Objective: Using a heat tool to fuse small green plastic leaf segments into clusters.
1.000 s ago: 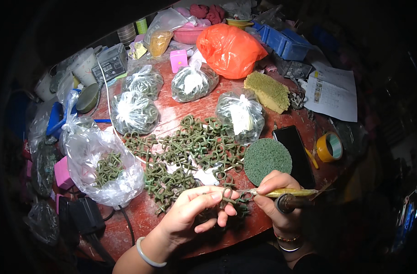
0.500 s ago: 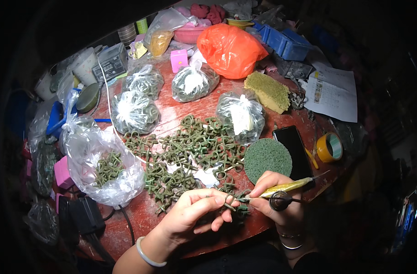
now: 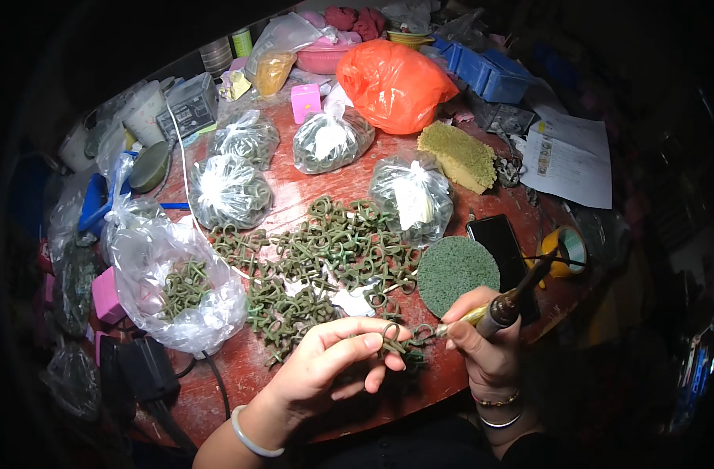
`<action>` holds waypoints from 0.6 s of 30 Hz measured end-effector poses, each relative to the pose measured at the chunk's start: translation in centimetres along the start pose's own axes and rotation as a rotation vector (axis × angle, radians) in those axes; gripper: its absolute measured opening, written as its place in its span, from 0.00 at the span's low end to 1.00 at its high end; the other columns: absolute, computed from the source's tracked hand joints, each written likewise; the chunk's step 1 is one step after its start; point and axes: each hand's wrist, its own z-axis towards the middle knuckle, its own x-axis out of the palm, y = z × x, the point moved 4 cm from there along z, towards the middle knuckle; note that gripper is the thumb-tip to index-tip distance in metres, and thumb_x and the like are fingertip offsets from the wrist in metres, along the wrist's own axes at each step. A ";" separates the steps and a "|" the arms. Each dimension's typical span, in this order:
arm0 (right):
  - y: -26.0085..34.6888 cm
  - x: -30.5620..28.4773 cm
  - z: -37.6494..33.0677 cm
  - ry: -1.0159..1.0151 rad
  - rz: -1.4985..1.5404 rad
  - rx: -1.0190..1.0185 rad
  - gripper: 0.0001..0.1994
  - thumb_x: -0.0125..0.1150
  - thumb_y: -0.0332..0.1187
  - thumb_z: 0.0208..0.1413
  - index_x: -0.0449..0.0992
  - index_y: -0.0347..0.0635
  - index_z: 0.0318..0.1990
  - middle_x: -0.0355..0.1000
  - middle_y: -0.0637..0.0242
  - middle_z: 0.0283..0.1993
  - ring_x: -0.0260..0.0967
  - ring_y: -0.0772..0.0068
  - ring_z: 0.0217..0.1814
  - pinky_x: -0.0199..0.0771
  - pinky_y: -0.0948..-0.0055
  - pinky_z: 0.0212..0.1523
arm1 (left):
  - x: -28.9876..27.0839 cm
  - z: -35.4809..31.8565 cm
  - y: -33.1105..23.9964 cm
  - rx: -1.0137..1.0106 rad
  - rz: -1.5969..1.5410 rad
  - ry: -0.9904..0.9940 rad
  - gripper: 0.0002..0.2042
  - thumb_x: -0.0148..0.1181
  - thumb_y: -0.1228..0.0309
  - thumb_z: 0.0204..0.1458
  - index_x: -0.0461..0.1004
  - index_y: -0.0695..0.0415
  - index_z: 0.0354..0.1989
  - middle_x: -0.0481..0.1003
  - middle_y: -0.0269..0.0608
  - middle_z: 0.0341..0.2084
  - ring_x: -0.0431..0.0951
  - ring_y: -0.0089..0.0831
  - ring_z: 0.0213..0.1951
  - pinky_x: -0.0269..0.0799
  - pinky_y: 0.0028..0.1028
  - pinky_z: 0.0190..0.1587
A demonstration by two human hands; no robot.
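Note:
My left hand [image 3: 333,359] pinches an olive-green ring [image 3: 394,336] between thumb and fingertips. It looks like wax, with a thin stem. In my right hand [image 3: 490,352] is a corded pen-shaped tool [image 3: 501,311], its grey collar and dark handle slanting up to the right. A bit of yellow shaft [image 3: 476,315] shows between the fingers; whether it belongs to the same tool I cannot tell. The tip by my left fingers is too small to make out. Beyond both hands spreads a heap of similar green rings [image 3: 326,250].
An open plastic bag [image 3: 224,313] with green rings stands left. Tied bags [image 3: 232,191] sit behind the heap. On the right are a round green pad [image 3: 458,277], a black phone [image 3: 498,242], yellow tape [image 3: 566,248] and a paper sheet [image 3: 568,160]. A white cord [image 3: 187,172] crosses the table.
My right hand has turned the tools: the pointed yellow one no longer sticks out right, and the dark corded handle now points up and right. My left hand has hardly moved.

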 end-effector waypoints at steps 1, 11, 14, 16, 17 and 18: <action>0.0 -0.2 -0.1 -0.047 0.023 -0.037 0.06 0.67 0.22 0.47 0.77 0.34 0.33 0.72 0.68 0.30 0.67 0.83 0.29 0.66 0.83 0.31 | 0.1 0.0 -0.1 -0.008 -0.024 -0.008 0.15 0.47 0.69 0.61 0.70 0.66 0.51 0.77 0.44 0.33 0.73 0.19 0.24 0.56 0.12 0.15; -0.5 0.6 -0.1 0.135 -0.161 -0.043 0.09 0.65 0.19 0.47 0.76 0.35 0.36 0.73 0.68 0.34 0.69 0.83 0.34 0.68 0.82 0.36 | -0.1 -0.1 -0.1 -0.007 -0.053 0.010 0.15 0.46 0.69 0.61 0.70 0.67 0.50 0.76 0.46 0.32 0.73 0.21 0.25 0.56 0.12 0.15; 0.1 0.6 0.0 0.007 -0.041 -0.043 0.09 0.64 0.17 0.46 0.75 0.35 0.36 0.72 0.68 0.30 0.69 0.83 0.28 0.69 0.84 0.31 | 0.0 0.0 -0.3 -0.019 -0.068 0.024 0.15 0.46 0.69 0.61 0.71 0.67 0.49 0.76 0.46 0.31 0.73 0.22 0.24 0.57 0.12 0.15; 0.3 0.4 0.1 -0.015 -0.096 -0.102 0.08 0.64 0.18 0.47 0.75 0.34 0.36 0.72 0.68 0.30 0.69 0.83 0.29 0.69 0.84 0.31 | 0.1 0.0 -0.2 -0.035 -0.054 0.022 0.15 0.46 0.69 0.60 0.71 0.66 0.48 0.76 0.45 0.31 0.73 0.21 0.24 0.56 0.12 0.14; 0.6 0.3 0.1 -0.037 -0.151 -0.162 0.08 0.64 0.18 0.47 0.74 0.34 0.36 0.72 0.69 0.29 0.69 0.84 0.29 0.69 0.83 0.31 | 0.1 0.0 -0.2 -0.035 -0.054 0.022 0.15 0.46 0.69 0.60 0.71 0.66 0.48 0.76 0.45 0.31 0.73 0.21 0.24 0.56 0.12 0.14; 0.8 0.6 0.0 -0.044 -0.140 -0.126 0.07 0.63 0.18 0.48 0.74 0.34 0.35 0.72 0.69 0.29 0.69 0.84 0.29 0.69 0.83 0.30 | 0.1 0.0 -0.1 -0.041 -0.041 0.004 0.14 0.47 0.69 0.60 0.72 0.66 0.48 0.76 0.44 0.31 0.73 0.21 0.24 0.57 0.13 0.16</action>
